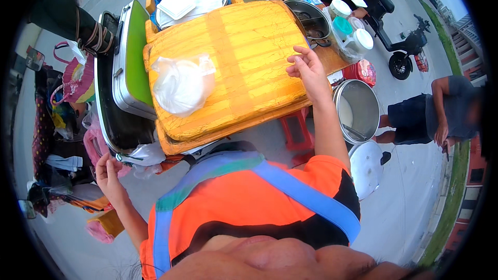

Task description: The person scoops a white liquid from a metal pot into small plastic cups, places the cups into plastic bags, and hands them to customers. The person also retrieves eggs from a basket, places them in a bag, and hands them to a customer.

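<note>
While the right hand [312,75] is raised at the right edge of a large, rectangular, ribbed yellow box lid [254,67], its fingers are half spread and loosely bent, with nothing seen in their hold; whether a fingertip touches the lid cannot be told. The left hand [109,176] is well apart from it, half open with fingers loosely curled, near the lower end of a long black tray with a pale metal rim [122,130]. It appears to hold nothing, and whether it touches the crumpled pink plastic bag [93,142] near it is unclear.

On the left part of the lid lies a translucent white plastic bag [181,88] with something pale and rounded inside. An upright green panel in a silver frame [139,67] stands on the tray, left of the lid. Beyond the right hand are a round black divided pot [317,32] and clear tubs with white and teal lids [363,39]. Nearer, a deep cylindrical steel pot [366,98] holds whitish contents, beside the right forearm, and a red plastic stool [296,130] stands below the lid's right end
</note>
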Tool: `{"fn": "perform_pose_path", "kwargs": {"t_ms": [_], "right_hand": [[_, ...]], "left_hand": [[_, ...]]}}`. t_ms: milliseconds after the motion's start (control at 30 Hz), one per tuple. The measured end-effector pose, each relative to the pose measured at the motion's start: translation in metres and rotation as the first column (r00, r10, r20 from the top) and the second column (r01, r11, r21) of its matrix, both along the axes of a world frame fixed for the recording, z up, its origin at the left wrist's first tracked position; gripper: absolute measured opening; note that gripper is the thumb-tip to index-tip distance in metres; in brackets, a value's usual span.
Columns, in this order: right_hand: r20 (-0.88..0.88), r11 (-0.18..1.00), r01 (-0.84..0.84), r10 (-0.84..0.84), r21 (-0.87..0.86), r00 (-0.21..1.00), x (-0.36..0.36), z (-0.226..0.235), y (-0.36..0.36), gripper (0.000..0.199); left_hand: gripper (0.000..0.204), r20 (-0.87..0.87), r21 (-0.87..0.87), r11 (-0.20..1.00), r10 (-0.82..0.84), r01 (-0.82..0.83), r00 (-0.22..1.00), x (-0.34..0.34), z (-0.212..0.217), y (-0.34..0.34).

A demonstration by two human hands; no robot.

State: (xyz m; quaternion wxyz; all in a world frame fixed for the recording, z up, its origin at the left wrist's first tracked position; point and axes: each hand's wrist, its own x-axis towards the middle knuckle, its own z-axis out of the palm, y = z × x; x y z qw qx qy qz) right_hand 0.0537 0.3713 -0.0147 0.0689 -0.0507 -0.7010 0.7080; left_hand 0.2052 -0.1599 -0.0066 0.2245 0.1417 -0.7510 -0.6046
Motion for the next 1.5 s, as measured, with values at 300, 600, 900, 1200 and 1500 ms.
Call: {"fn": "perform_pose_path", "kwargs": {"t_ms": [300,600,900,1200,1500], "right_hand": [[0.269,0.677,-0.007,-0.282,0.736,0.921,-0.108,0.014,0.161,0.063],[0.52,0.231,-0.466,-0.378,0.854,0.766,-0.186,-0.106,0.24,0.043],[0.624,0.205,-0.598,-0.401,0.775,0.67,-0.254,-0.14,0.244,0.061],[0.595,0.19,-0.573,-0.408,0.797,0.693,-0.267,-0.157,0.235,0.083],[0.526,0.084,-0.526,-0.289,0.846,0.8,-0.26,-0.083,0.191,0.06]], "left_hand": [[0.021,-0.006,0.049,0.996,-0.076,0.077,0.997,-0.037,0.0,-0.005],[0.02,0.127,-0.1,0.992,-0.066,0.079,0.99,-0.02,0.017,0.016],[0.025,0.322,-0.202,0.959,0.256,-0.198,0.912,0.073,0.016,-0.038],[0.029,0.358,-0.259,0.931,0.339,-0.256,0.87,0.096,0.023,-0.042],[0.028,0.351,-0.258,0.949,0.268,-0.183,0.897,0.062,0.048,-0.03]]}}
